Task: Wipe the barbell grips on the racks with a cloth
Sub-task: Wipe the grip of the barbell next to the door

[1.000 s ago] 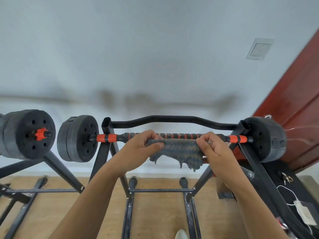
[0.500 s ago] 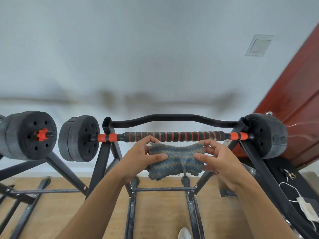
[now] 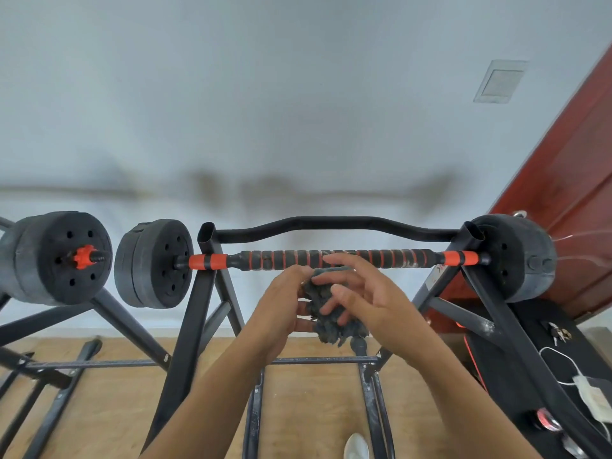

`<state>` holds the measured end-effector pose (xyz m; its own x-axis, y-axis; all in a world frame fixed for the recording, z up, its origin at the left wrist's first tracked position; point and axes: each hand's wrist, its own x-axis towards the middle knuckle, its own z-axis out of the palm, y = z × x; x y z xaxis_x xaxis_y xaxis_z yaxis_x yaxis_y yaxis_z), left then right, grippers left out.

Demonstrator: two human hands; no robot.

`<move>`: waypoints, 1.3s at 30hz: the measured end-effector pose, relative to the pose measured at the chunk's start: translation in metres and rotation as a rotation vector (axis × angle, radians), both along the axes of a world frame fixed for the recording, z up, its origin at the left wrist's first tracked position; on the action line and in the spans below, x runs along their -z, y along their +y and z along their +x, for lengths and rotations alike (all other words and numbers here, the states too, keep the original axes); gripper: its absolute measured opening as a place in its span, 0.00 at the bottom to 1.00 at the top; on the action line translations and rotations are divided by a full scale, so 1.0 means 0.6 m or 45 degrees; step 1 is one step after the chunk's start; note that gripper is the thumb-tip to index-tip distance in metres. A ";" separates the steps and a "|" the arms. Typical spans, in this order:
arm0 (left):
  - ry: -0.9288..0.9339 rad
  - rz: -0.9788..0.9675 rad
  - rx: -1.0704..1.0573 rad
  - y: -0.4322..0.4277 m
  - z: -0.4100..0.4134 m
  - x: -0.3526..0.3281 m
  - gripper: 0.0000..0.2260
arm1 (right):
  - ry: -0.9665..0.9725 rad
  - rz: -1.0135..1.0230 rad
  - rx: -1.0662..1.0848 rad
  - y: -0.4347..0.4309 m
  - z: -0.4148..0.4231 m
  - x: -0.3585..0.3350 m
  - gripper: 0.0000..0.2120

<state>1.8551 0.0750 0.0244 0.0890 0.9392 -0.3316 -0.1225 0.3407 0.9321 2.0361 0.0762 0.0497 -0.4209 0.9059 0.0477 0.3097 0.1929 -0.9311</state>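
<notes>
A barbell with a black-and-orange ribbed grip [image 3: 390,258] lies across a black rack [image 3: 185,326], with black weight plates [image 3: 155,263] at each end. Just below the grip's middle, a grey-blue cloth [image 3: 331,323] is bunched between my hands. My left hand [image 3: 281,309] holds the cloth from the left with curled fingers. My right hand [image 3: 361,293] presses against it from the right with fingers spread and mostly straight, its top finger near the grip.
A second barbell's plates [image 3: 59,258] sit on another rack at the left. A curved black bar [image 3: 331,225] spans the rack behind the grip. A red door [image 3: 569,193] stands at right, above a black bench [image 3: 543,359] with keys and a white cable. The floor is wooden.
The cloth was stretched wide between both hands under the grip; the hands have come together and the cloth is now bunched into a wad between them.
</notes>
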 end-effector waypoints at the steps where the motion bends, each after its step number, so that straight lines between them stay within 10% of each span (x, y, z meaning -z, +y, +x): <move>1: -0.073 -0.012 -0.022 -0.002 -0.005 0.001 0.16 | 0.112 -0.054 0.034 0.001 0.002 0.000 0.15; 5: -0.134 0.022 -0.053 -0.008 -0.027 0.019 0.15 | 0.219 -0.107 0.378 0.018 0.024 0.018 0.08; 23: 0.114 0.129 -0.369 0.029 -0.081 0.085 0.06 | 0.009 -0.314 0.125 0.114 -0.067 0.094 0.13; 39: -0.493 -0.138 -0.887 0.021 -0.157 0.075 0.27 | 0.296 -0.474 -0.580 0.201 -0.218 0.050 0.05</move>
<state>1.7610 0.0875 -0.0207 -0.3784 0.7855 -0.4897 -0.6482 0.1528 0.7460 1.9054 0.1968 0.0195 -0.7848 0.6118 -0.0994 0.0542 -0.0921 -0.9943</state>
